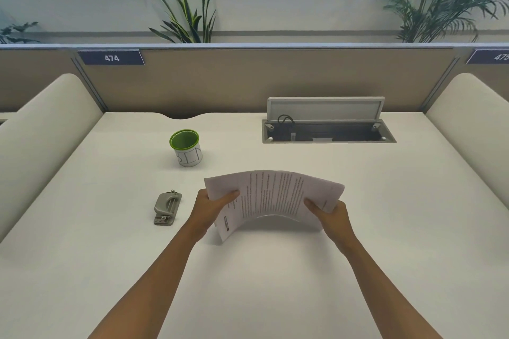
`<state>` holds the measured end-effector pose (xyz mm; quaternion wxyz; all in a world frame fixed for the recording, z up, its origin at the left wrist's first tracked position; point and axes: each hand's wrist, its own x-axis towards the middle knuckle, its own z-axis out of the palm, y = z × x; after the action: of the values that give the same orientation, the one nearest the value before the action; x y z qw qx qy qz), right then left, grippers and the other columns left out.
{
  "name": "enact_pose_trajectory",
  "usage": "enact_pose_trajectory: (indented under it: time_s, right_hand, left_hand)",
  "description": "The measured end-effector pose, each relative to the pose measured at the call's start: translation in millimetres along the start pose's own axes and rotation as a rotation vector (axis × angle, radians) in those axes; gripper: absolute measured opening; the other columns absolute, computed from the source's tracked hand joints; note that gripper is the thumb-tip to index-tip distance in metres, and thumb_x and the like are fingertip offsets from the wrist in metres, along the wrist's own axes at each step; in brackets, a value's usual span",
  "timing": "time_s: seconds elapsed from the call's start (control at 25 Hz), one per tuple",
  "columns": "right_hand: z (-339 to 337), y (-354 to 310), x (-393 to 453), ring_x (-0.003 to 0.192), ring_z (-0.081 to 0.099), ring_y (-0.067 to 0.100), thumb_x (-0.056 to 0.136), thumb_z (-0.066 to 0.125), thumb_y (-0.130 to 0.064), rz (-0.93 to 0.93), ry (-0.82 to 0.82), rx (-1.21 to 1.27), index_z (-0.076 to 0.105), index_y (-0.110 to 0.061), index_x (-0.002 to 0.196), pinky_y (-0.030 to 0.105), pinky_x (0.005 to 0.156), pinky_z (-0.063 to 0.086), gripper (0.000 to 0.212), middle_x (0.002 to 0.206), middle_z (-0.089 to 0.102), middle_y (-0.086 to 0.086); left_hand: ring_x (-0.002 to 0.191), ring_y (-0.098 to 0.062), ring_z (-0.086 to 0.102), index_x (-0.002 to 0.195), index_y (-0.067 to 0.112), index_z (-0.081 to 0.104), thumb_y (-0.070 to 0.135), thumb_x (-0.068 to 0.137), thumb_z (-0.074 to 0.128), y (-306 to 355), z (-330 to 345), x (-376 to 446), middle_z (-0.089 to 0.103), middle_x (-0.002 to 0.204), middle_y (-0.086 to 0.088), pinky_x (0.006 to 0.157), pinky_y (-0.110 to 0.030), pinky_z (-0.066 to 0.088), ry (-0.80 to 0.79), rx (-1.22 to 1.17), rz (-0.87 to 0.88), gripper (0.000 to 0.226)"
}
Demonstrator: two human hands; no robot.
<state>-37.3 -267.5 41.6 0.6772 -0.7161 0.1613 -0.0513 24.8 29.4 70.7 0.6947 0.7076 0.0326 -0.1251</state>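
Observation:
A stack of printed paper sheets arches upward above the white desk, bowed in the middle. My left hand grips its left edge, thumb on top of the pages. My right hand grips the right edge the same way. The lower corners of the stack hang close to the desk surface; I cannot tell whether they touch it.
A grey hole punch lies left of my left hand. A green-rimmed cup labelled by hand stands behind it. An open cable hatch sits at the back right. Beige partitions wall the desk on three sides.

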Motion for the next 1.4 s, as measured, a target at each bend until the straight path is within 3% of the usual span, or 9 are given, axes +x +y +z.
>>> enact_pose_trajectory:
  time_s: [0.24,0.4,0.52,0.64,0.76,0.92,1.08,1.2,1.4]
  right_hand:
    - [-5,7,-4,0.087,0.071,0.015,0.089,0.076,-0.02,0.011,-0.022,-0.05,0.074,-0.027,0.093,0.025,0.074,0.054,0.008,0.097,0.077,0.0]
    - [-7,16,-3,0.093,0.07,0.018,0.089,0.075,-0.023,0.035,-0.06,-0.1,0.073,-0.03,0.094,0.03,0.079,0.054,0.009,0.1,0.077,-0.001]
    - [-11,22,1,0.097,0.07,0.021,0.089,0.075,-0.026,0.043,-0.059,-0.137,0.075,-0.022,0.101,0.029,0.079,0.055,0.012,0.102,0.077,0.0]
    - [-17,17,4,0.098,0.073,0.017,0.088,0.075,-0.032,0.033,-0.083,-0.191,0.075,-0.013,0.11,0.026,0.078,0.056,0.029,0.104,0.077,-0.002]
    - [-24,13,6,0.096,0.073,0.016,0.089,0.075,-0.03,0.014,-0.115,-0.26,0.075,-0.015,0.108,0.02,0.073,0.054,0.024,0.103,0.078,-0.004]
    - [-30,11,3,0.094,0.075,0.019,0.086,0.078,-0.025,0.106,0.003,0.006,0.072,-0.016,0.117,0.026,0.08,0.059,0.033,0.104,0.078,0.002]
    - [-15,5,-4,0.109,0.072,0.027,0.071,0.086,-0.046,0.242,-0.054,0.282,0.065,-0.023,0.128,0.041,0.097,0.056,0.064,0.119,0.075,0.004]
    - [17,-5,-9,0.114,0.07,0.022,0.089,0.073,-0.036,0.242,-0.154,0.373,0.062,-0.026,0.132,0.043,0.097,0.055,0.046,0.122,0.074,-0.002]
    - [42,-12,-6,0.107,0.072,0.024,0.095,0.065,-0.007,0.266,-0.067,0.466,0.062,-0.014,0.13,0.037,0.079,0.06,0.036,0.122,0.074,0.006]
  left_hand:
    - [0.094,-0.021,0.069,0.104,0.018,0.074,0.029,0.073,0.078,-7,-3,-5,0.078,0.101,-0.003,0.081,-0.032,0.052,-0.028,-0.042,-0.026,0.034]
    - [0.098,-0.017,0.07,0.107,0.023,0.072,0.016,0.086,0.076,-12,-2,-11,0.077,0.105,0.001,0.082,-0.028,0.052,-0.069,0.003,-0.041,0.022]
    - [0.1,-0.017,0.071,0.108,0.023,0.071,0.016,0.088,0.074,-15,-1,-13,0.077,0.107,0.0,0.083,-0.028,0.054,-0.063,0.036,-0.05,0.021]
    - [0.098,-0.019,0.074,0.112,0.019,0.07,0.024,0.089,0.072,-16,0,-13,0.078,0.104,0.001,0.082,-0.03,0.058,-0.077,0.052,-0.074,0.023]
    - [0.097,-0.023,0.075,0.115,0.015,0.069,0.021,0.09,0.07,-18,1,-13,0.078,0.105,-0.002,0.087,-0.039,0.058,-0.076,0.04,-0.109,0.025]
    - [0.092,-0.026,0.075,0.112,0.013,0.068,0.012,0.092,0.067,-22,11,-17,0.078,0.104,-0.008,0.081,-0.041,0.059,0.056,-0.163,-0.16,0.02]
    - [0.101,-0.027,0.073,0.119,0.01,0.065,0.009,0.091,0.067,-32,37,-23,0.076,0.11,-0.008,0.083,-0.04,0.058,0.151,-0.346,-0.196,0.029]
    - [0.107,-0.028,0.07,0.126,0.009,0.063,0.01,0.091,0.068,-37,61,-26,0.074,0.116,-0.009,0.092,-0.045,0.056,0.195,-0.414,-0.235,0.036]
    - [0.108,-0.025,0.07,0.124,0.016,0.064,0.014,0.09,0.07,-30,76,-30,0.075,0.116,-0.004,0.09,-0.044,0.058,0.155,-0.449,-0.261,0.035]
